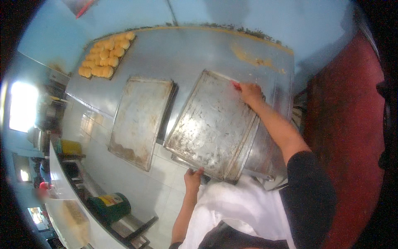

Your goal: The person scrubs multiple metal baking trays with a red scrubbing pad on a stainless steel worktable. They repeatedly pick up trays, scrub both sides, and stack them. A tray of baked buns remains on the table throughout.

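Observation:
A worn metal baking tray (211,124) lies in front of me, on top of at least one other tray whose edge shows on its right. My right hand (251,93) is over its far right part, fingers closed on a small red object (235,85) whose kind I cannot make out. At the tray's near edge, my left hand (193,179) is closed with the thumb on the rim; its other fingers are partly hidden. Just left of this tray lies a second stack of trays (141,120), the top one brown-stained at its near end.
Rows of golden buns (105,54) sit on a tray at the far left of the metal table (166,50). A blue wall stands behind it. A dark green bucket (110,207) is at lower left, near a white counter (95,228). A red surface (344,124) rises on the right.

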`<state>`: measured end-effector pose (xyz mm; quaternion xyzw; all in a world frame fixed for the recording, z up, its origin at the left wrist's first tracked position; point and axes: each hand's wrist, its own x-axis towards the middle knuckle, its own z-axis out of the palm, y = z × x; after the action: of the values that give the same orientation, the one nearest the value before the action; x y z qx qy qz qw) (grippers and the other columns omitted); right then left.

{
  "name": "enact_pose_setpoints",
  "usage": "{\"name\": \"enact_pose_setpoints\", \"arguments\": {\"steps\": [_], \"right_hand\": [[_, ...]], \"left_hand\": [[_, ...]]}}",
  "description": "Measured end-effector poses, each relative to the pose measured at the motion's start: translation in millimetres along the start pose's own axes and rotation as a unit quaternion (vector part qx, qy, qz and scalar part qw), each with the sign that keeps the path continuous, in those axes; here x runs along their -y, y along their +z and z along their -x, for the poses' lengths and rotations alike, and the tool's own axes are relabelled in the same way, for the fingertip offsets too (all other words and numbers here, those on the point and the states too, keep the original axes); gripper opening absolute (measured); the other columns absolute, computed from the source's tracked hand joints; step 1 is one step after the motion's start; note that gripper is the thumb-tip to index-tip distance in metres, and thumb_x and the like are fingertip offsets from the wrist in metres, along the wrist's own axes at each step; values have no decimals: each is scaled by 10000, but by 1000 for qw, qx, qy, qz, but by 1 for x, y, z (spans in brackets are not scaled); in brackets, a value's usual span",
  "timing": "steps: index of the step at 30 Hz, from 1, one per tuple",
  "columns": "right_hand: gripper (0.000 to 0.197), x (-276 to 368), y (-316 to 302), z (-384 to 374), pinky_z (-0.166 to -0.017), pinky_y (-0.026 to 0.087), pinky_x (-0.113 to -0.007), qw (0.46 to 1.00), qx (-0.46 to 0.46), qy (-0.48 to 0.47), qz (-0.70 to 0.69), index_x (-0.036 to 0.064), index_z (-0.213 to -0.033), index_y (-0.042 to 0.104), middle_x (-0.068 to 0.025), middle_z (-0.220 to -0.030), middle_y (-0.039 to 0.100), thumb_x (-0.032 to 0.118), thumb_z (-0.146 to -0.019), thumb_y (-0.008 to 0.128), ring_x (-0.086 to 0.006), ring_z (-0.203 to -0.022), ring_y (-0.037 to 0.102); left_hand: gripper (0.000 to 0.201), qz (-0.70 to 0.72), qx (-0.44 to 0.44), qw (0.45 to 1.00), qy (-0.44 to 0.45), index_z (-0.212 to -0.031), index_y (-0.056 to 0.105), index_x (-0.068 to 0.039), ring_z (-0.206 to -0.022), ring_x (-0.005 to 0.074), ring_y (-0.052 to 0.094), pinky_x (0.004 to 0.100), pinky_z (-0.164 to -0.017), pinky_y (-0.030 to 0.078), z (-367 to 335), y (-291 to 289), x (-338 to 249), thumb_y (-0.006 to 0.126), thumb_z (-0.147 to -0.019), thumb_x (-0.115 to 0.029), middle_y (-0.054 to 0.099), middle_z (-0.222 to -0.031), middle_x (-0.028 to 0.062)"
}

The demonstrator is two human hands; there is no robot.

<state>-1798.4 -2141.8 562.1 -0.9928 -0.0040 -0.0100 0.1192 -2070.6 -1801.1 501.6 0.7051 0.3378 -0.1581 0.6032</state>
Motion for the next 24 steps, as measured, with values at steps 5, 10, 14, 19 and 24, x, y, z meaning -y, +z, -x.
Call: {"name": "enact_pose_setpoints", "arguments": {"steps": [5, 10, 14, 19, 24], "right_hand": [[339, 104, 17, 95, -785, 539, -473, 966, 220, -6, -136, 7, -1005, 678, -235, -941, 684, 297, -909, 530, -371, -885, 681], [257, 230, 64, 178, -768, 560, -464, 919, 238, -312, -38, -47, -1043, 604, -229, -1010, 655, 139, -893, 508, -355, -948, 658], [304, 209, 61, 33, -818, 528, -489, 965, 197, -86, -150, -53, -1046, 614, -238, -1023, 654, 164, -961, 417, -368, -959, 653], [388, 82, 60, -67, -754, 536, -486, 999, 13, 7, -52, -30, -952, 682, -233, -926, 685, 329, -918, 537, -375, -851, 680], [391, 174, 20, 67, -834, 515, -502, 967, 214, -48, -129, -35, -1149, 595, -248, -1127, 622, 268, -1003, 396, -347, -1049, 630]], "left_hand": [[305, -37, -28, 999, 27, -930, 646, 59, -671, 147, 568, 300, -621, 461, -2, -4, 13, 797, -781, -160, 648, -752, 87], [272, 5, -14, 998, 62, -878, 620, 41, -663, 149, 589, 301, -574, 464, -7, -9, 28, 777, -797, -166, 663, -747, 110], [442, -93, -49, 991, 87, -903, 561, 66, -636, 181, 581, 312, -573, 467, 1, -9, 27, 821, -765, -264, 635, -737, 113], [729, -211, -140, 954, 163, -1067, 417, 88, -812, 271, 570, 359, -680, 466, 6, 4, 13, 872, -698, -345, 533, -917, 180], [650, -259, -195, 935, 142, -1044, 474, 30, -853, 365, 555, 444, -750, 457, 26, 7, -17, 867, -683, -340, 525, -930, 169]]}}
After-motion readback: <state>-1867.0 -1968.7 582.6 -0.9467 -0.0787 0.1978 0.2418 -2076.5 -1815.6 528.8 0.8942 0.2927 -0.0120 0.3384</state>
